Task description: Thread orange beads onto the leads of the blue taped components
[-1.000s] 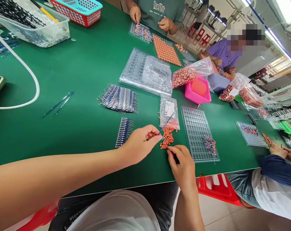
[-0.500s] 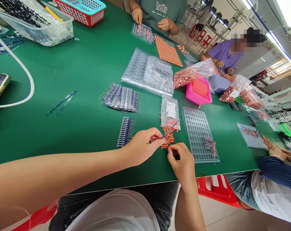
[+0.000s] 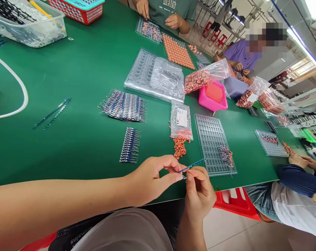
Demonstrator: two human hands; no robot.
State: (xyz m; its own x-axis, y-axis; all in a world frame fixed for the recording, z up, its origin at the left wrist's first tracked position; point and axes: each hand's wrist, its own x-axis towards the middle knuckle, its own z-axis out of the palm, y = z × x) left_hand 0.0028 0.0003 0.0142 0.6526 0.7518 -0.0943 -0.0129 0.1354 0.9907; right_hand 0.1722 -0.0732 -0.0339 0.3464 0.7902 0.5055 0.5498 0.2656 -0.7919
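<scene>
My left hand (image 3: 159, 177) pinches a thin blue strip (image 3: 195, 164) between thumb and fingers; the strip slants up to the right. Close against it, my right hand (image 3: 199, 190) has thumb and fingertips pressed together at the strip's lower part. What those fingertips grip is too small to make out. Just beyond both hands lies a pile of small orange ring-like pieces (image 3: 180, 148), at the mouth of a labelled clear bag (image 3: 182, 120). A ribbed clear tray (image 3: 211, 136) to the right holds a cluster of wired parts with orange pieces (image 3: 226, 157).
Strips of wired parts (image 3: 126, 106) lie left of the bag, with a smaller stack (image 3: 130, 144) nearer me. Stacked clear trays (image 3: 139, 75), a pink basket (image 3: 212, 99) and bags of copper-coloured pieces (image 3: 198, 82) stand farther back. Co-workers sit across and to the right.
My left hand has drawn back from the orange pile toward me, bringing the blue strip. My right hand has come up to it, and the fingertips of both hands now meet.
</scene>
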